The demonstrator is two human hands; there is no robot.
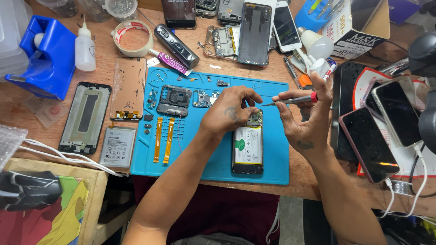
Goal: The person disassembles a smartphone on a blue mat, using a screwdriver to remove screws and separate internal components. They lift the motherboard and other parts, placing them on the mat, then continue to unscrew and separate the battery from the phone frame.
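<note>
**Opened phone under two hands on a crowded repair mat**

Forearms are reaching up from the bottom edge toward the blue work mat, which is lying on the wooden desk. On the mat's right half an opened phone is lying flat, its pale battery facing up. The left hand is curling loosely over the phone's top end, fingertips resting at the exposed circuit board; it is gripping nothing that can be made out. The right hand is closing around a red-collared screwdriver, whose tip is pointing left toward the left hand's fingers.

Left of the hands, a detached camera frame, small boards and two orange flex cables are occupying the mat. Off the mat's left edge are lying a loose battery, a phone mid-frame and a copper-coloured back panel. Crowding the right hand, a stack of dark phones is sitting just beside the mat's right edge, one with a white cable plugged in. Behind the mat are standing a tape roll, a glue tube, a white dropper bottle and more phones.

Bare mat is showing only along the near edge and between the cables and the opened phone.
</note>
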